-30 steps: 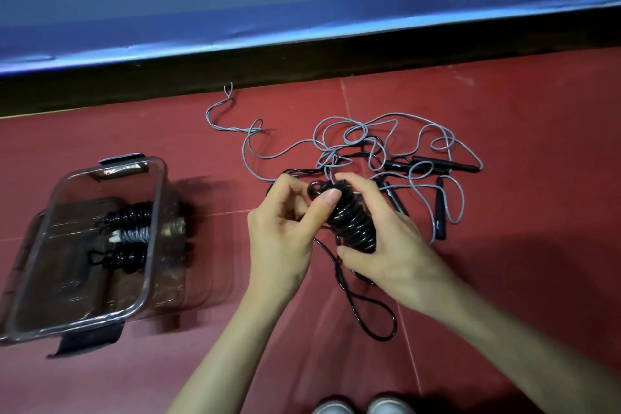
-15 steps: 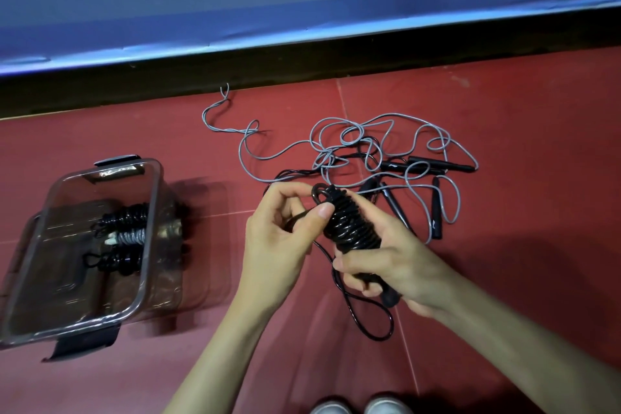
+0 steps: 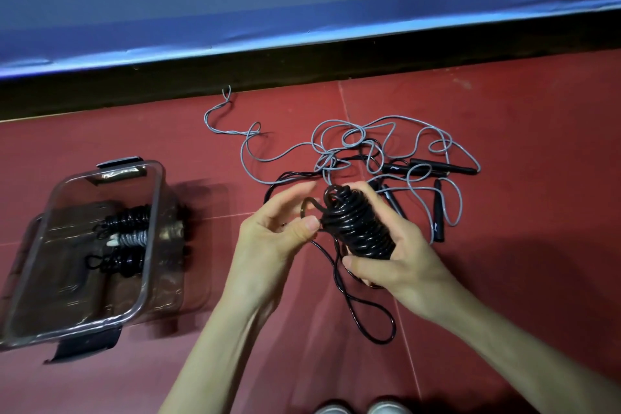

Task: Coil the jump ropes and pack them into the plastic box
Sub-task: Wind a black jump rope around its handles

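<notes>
My right hand [image 3: 393, 255] grips a black jump rope wound into a tight coil [image 3: 359, 225] around its handles, held above the red floor. My left hand [image 3: 272, 235] pinches the rope's free strand beside the coil's top. A loose loop of the same black rope [image 3: 369, 319] hangs down to the floor below my hands. A tangled grey jump rope [image 3: 353, 141] with black handles [image 3: 437, 168] lies on the floor behind. The clear plastic box [image 3: 148, 265] stands open at left, with three coiled ropes [image 3: 127, 239] inside.
A dark baseboard and a blue wall [image 3: 302, 10] run along the back. The box's black latch [image 3: 87, 346] sticks out at its near end. The toes of two white shoes [image 3: 363, 408] show at the bottom edge.
My left hand has carried the free strand around the top of the coil, adding a turn. My right hand has shifted its grip lower on the coil. The hanging loop has shortened slightly.
</notes>
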A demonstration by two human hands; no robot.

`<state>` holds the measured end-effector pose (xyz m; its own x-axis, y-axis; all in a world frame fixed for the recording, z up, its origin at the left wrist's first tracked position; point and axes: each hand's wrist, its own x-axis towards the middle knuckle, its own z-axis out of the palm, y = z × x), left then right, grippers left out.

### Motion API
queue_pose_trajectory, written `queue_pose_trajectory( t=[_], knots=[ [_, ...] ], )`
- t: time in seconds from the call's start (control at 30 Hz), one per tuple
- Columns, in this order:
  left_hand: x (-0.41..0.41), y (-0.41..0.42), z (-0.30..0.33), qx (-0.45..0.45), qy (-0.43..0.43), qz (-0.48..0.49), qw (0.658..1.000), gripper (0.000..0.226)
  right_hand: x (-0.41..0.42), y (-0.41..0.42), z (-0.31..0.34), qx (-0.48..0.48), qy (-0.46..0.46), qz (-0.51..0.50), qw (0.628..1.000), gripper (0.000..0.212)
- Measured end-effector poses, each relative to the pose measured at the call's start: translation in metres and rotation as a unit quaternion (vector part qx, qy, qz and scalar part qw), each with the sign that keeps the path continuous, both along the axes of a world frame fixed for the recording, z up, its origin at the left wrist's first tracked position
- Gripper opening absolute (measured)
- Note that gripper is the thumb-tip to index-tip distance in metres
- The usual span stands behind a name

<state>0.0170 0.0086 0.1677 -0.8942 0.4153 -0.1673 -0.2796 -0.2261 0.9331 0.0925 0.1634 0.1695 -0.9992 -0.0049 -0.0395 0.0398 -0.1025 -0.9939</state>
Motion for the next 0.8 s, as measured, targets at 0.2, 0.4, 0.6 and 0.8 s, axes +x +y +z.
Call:
queue_pose_trajectory(
  t=[0.2, 0.4, 0.6, 0.8],
  knots=[
    [0.011, 0.009, 0.007, 0.023, -0.155, 0.044, 0.987, 0.038, 0.005, 0.002, -0.013, 0.149, 0.015, -0.059, 0.987, 0.082],
    [0.010, 0.000, 0.020, -0.026, -0.154, -0.005, 0.988, 0.023, 0.011, 0.007, -0.016, 0.374, 0.087, -0.052, 0.922, 0.085],
    [0.013, 0.002, 0.027, -0.049, -0.120, 0.013, 0.991, 0.017, 0.012, 0.009, -0.017, 0.423, 0.120, -0.053, 0.896, 0.084],
    [0.015, 0.003, 0.021, -0.012, -0.112, 0.049, 0.992, 0.022, 0.009, 0.008, -0.014, 0.406, 0.135, -0.069, 0.901, 0.084]
  ],
)
